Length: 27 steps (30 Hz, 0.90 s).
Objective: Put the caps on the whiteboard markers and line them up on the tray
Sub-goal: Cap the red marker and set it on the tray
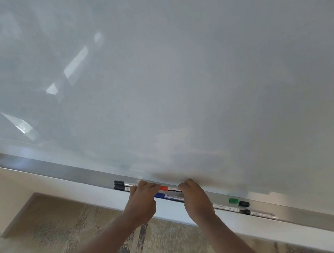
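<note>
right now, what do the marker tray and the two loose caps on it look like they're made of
The tray looks like brushed metal, likely aluminium: a silver-grey satin strip with a soft, smeared glare. The green cap and black cap look like moulded plastic, solid-coloured and fairly matte; they are too small to judge any finer.

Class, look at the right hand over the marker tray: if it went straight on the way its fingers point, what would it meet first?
The right hand points at the whiteboard. Its fingertips look already at the red marker; past that, the board's lower edge probably comes first, though depth is unclear.
</note>
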Each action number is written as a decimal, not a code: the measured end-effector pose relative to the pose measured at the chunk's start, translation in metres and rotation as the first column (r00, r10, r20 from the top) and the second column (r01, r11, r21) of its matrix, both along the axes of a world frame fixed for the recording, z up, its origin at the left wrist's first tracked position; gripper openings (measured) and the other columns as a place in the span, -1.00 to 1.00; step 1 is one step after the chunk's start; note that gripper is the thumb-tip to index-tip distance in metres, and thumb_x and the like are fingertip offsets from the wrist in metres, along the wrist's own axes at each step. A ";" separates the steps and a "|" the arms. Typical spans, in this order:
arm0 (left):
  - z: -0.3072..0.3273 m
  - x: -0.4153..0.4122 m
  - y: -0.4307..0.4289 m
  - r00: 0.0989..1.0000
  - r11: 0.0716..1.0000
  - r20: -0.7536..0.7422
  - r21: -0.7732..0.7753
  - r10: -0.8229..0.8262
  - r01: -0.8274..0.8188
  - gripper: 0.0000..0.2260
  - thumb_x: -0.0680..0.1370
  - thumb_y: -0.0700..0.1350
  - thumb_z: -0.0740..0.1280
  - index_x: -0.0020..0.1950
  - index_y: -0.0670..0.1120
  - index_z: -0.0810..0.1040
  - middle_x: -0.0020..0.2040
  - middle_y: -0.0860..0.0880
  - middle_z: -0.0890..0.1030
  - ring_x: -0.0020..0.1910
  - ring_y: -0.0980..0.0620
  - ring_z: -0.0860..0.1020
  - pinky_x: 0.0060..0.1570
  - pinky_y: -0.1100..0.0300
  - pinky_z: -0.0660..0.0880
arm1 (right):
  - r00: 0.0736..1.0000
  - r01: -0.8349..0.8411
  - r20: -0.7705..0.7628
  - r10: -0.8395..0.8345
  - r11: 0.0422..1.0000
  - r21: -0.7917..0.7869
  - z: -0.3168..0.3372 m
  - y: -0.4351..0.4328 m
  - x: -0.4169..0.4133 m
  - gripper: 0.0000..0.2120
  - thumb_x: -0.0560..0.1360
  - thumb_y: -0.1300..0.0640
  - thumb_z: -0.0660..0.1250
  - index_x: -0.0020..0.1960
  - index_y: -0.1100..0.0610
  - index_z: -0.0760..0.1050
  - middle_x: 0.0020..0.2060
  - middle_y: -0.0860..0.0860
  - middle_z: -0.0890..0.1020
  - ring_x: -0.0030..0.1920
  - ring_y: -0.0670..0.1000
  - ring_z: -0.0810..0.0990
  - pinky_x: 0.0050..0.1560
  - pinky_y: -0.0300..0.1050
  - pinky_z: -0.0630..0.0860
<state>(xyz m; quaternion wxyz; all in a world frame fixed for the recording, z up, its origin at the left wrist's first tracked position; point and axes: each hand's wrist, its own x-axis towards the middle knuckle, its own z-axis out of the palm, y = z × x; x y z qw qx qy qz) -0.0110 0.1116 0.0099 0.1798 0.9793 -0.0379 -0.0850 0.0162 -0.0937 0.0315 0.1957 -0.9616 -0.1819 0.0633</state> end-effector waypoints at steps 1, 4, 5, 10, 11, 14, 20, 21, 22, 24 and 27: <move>-0.003 0.000 0.001 1.000 1.000 -0.009 0.018 -0.010 0.010 -0.41 0.50 -0.34 0.24 0.50 0.04 0.47 0.41 0.10 0.59 0.41 -0.03 0.40 0.40 -0.05 0.31 | 1.000 0.005 0.002 -0.005 1.000 -0.007 -0.003 0.001 0.001 -0.65 0.48 0.47 0.25 0.11 0.12 0.57 -0.02 0.04 0.54 0.00 0.06 0.55 -0.12 -0.17 0.48; -0.012 0.002 0.002 1.000 0.998 -0.020 0.052 -0.019 0.020 -0.42 0.46 -0.35 0.25 0.46 0.01 0.50 0.36 0.08 0.62 0.37 -0.04 0.41 0.33 -0.05 0.31 | 1.000 0.017 0.010 -0.016 1.000 -0.017 -0.010 0.006 0.001 -0.65 0.47 0.47 0.26 0.12 0.12 0.57 -0.02 0.04 0.57 -0.01 0.05 0.55 -0.15 -0.25 0.36; -0.014 0.003 0.003 1.000 0.998 -0.022 0.057 -0.019 0.020 -0.42 0.46 -0.35 0.26 0.45 0.01 0.50 0.35 0.08 0.63 0.36 -0.05 0.41 0.31 -0.05 0.31 | 1.000 0.016 0.011 -0.016 1.000 -0.021 -0.012 0.008 0.002 -0.65 0.46 0.47 0.27 0.12 0.13 0.57 -0.02 0.05 0.57 -0.01 0.06 0.56 -0.14 -0.25 0.35; -0.017 0.007 0.004 0.999 0.995 -0.036 0.094 -0.024 0.027 -0.42 0.42 -0.36 0.23 0.40 0.01 0.53 0.27 0.08 0.65 0.30 -0.06 0.40 0.24 -0.06 0.30 | 1.000 0.008 0.029 -0.007 0.999 -0.050 -0.016 0.014 0.005 -0.62 0.46 0.44 0.28 0.17 0.11 0.57 0.01 0.05 0.59 0.04 0.08 0.57 -0.08 -0.15 0.39; -0.017 0.008 0.005 0.999 0.994 -0.042 0.101 -0.028 0.033 -0.42 0.42 -0.36 0.23 0.39 0.02 0.53 0.27 0.08 0.65 0.30 -0.07 0.40 0.23 -0.06 0.30 | 1.000 0.005 0.024 -0.004 0.998 -0.060 -0.017 0.015 0.006 -0.61 0.46 0.44 0.28 0.19 0.10 0.56 0.03 0.04 0.59 0.06 0.08 0.56 -0.05 -0.13 0.41; -0.017 0.008 0.006 0.997 0.991 -0.054 0.126 -0.046 0.053 -0.41 0.43 -0.36 0.23 0.41 0.03 0.53 0.30 0.09 0.63 0.32 -0.07 0.41 0.25 -0.08 0.31 | 1.000 0.001 0.003 -0.001 0.996 -0.091 -0.017 0.019 0.005 -0.64 0.45 0.43 0.30 0.16 0.10 0.55 0.04 0.04 0.59 0.07 0.10 0.56 -0.04 -0.09 0.43; -0.013 0.009 0.003 0.997 0.985 -0.047 0.162 -0.058 0.065 -0.47 0.44 -0.33 0.24 0.36 0.05 0.54 0.26 0.11 0.63 0.28 -0.06 0.42 0.23 -0.06 0.32 | 1.000 0.006 -0.006 -0.007 0.993 -0.116 -0.022 0.021 0.002 -0.73 0.52 0.29 0.38 0.19 0.09 0.54 0.08 0.04 0.62 0.08 0.06 0.58 0.12 -0.10 0.51; -0.013 0.009 0.003 0.997 0.984 -0.041 0.165 -0.058 0.064 -0.48 0.44 -0.34 0.23 0.34 0.05 0.55 0.26 0.11 0.63 0.27 -0.06 0.42 0.23 -0.06 0.31 | 1.000 0.006 0.001 -0.006 0.994 -0.113 -0.022 0.020 0.002 -0.72 0.52 0.29 0.39 0.20 0.09 0.54 0.09 0.04 0.62 0.09 0.06 0.59 0.14 -0.09 0.52; -0.012 0.009 0.003 0.998 0.984 -0.036 0.167 -0.056 0.061 -0.48 0.43 -0.34 0.23 0.33 0.04 0.55 0.26 0.11 0.63 0.28 -0.06 0.42 0.24 -0.06 0.31 | 1.000 0.007 0.012 -0.006 0.994 -0.107 -0.022 0.020 0.002 -0.70 0.52 0.30 0.39 0.22 0.09 0.54 0.10 0.04 0.63 0.10 0.06 0.59 0.15 -0.09 0.51; -0.012 0.009 0.003 0.999 0.985 -0.026 0.166 -0.048 0.052 -0.47 0.42 -0.34 0.24 0.33 0.03 0.56 0.29 0.10 0.63 0.30 -0.07 0.42 0.26 -0.07 0.30 | 0.999 0.014 0.033 -0.011 0.995 -0.095 -0.020 0.017 0.003 -0.64 0.49 0.37 0.37 0.24 0.11 0.54 0.14 0.04 0.62 0.14 0.06 0.58 0.17 -0.09 0.50; -0.011 0.009 0.000 0.999 0.987 -0.017 0.157 -0.029 0.031 -0.43 0.43 -0.34 0.25 0.41 0.01 0.54 0.36 0.09 0.60 0.37 -0.06 0.40 0.31 -0.08 0.28 | 0.998 0.030 0.051 -0.027 0.997 -0.077 -0.017 0.010 0.002 -0.54 0.43 0.45 0.32 0.26 0.10 0.52 0.18 0.03 0.60 0.19 0.07 0.55 0.18 -0.08 0.46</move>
